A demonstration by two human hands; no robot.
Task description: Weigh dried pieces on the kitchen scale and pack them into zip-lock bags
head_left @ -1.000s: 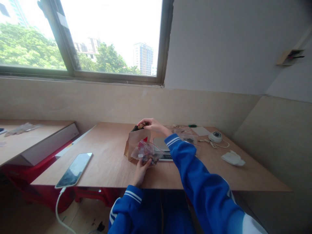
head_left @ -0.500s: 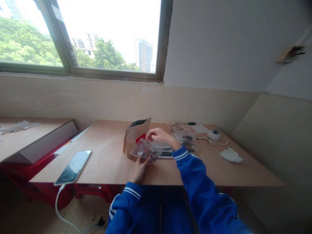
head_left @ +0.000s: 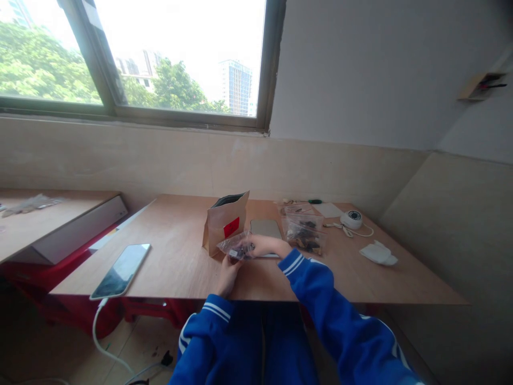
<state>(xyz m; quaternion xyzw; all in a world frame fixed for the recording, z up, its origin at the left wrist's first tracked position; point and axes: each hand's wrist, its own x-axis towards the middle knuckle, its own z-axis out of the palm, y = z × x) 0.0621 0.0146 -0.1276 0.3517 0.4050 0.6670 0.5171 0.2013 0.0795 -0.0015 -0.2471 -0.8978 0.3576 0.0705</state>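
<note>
My left hand [head_left: 227, 274] is closed on the lower edge of a clear zip bag [head_left: 234, 246] that holds small dark pieces and bears a white label. My right hand [head_left: 262, 246] is at the bag's opening, its fingers inside or behind the plastic, so what they hold is hidden. Just behind the bag stands a brown paper pouch [head_left: 216, 230], upright with its top open and a red label on its front. A flat scale [head_left: 265, 229] with a pale plate lies beyond my right hand, which covers part of it.
Several zip bags with dark contents [head_left: 304, 232] lie right of the scale. Farther right are a white dome camera [head_left: 351, 220] with its cable and a crumpled white tissue [head_left: 379, 253]. A phone [head_left: 121, 271] on a charging cable lies at the table's left edge.
My right hand has gone down from above the bag to its opening. The bag has tilted and bunched in my left hand, and the scale's display is now covered.
</note>
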